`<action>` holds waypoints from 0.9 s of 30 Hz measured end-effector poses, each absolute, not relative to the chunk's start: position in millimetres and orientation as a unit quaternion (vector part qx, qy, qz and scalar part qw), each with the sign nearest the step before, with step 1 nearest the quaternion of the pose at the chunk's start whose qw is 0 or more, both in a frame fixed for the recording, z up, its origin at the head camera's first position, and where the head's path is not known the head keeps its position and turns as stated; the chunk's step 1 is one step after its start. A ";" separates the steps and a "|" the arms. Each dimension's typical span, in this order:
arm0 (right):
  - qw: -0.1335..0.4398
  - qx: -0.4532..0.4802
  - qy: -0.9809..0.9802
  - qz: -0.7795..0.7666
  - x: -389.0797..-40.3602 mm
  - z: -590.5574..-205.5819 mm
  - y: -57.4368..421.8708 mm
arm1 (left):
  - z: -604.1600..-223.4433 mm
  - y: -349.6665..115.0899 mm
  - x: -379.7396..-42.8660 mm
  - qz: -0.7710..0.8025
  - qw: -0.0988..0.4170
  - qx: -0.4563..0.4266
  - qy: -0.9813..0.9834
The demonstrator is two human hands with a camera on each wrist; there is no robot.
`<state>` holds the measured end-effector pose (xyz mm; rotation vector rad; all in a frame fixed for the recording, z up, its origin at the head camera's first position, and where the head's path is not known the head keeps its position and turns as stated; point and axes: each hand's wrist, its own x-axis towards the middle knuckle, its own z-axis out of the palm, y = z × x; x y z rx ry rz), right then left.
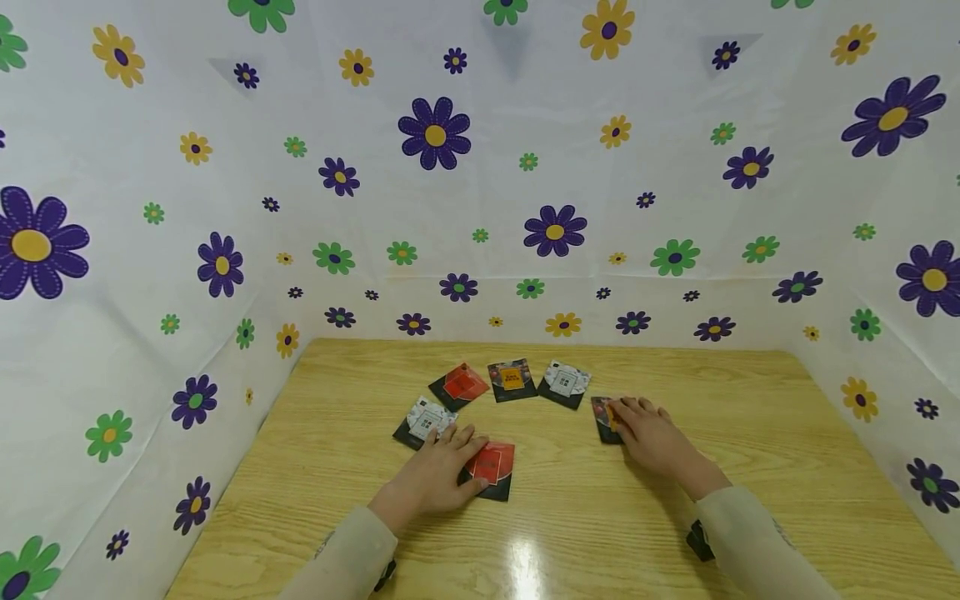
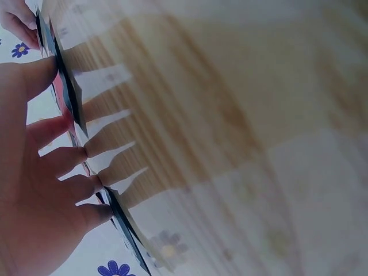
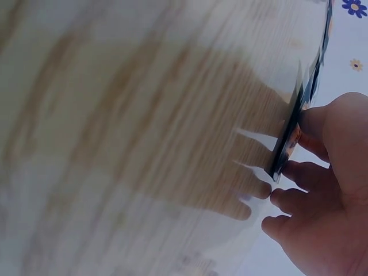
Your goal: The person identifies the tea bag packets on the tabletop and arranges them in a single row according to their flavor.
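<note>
Flat square packets with dark lower edges lie in an arc on the wooden table. My left hand (image 1: 435, 479), fingers spread and fairly straight, rests with its thumb on a red packet (image 1: 491, 468). The other fingertips reach toward a white packet (image 1: 423, 423) just left of it and touch its edge. Over on the right, my right hand (image 1: 663, 442) lays its thumb and fingertips on a packet with an orange label (image 1: 606, 419), covering its right side. In the right wrist view this packet (image 3: 287, 135) shows edge-on, low against the table, with the fingers (image 3: 307, 172) loosely extended.
Farther back lie another red packet (image 1: 459, 386), an orange-labelled packet (image 1: 513, 380) and a white one (image 1: 564, 383). Flower-printed white cloth (image 1: 480, 192) closes off the back and both sides of the table (image 1: 570, 533).
</note>
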<state>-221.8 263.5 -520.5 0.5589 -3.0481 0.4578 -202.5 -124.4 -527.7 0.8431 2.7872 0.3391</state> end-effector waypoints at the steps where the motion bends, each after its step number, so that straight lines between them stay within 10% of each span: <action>1: 0.006 0.180 -0.973 0.145 -221.8 -520.7 263.6 | -527.4 -124.3 -202.4 0.114 0.106 0.285 0.946; 27: 0.009 0.172 -0.974 0.147 -202.1 -519.6 273.7 | -529.3 -122.9 -203.7 0.105 0.110 0.284 0.947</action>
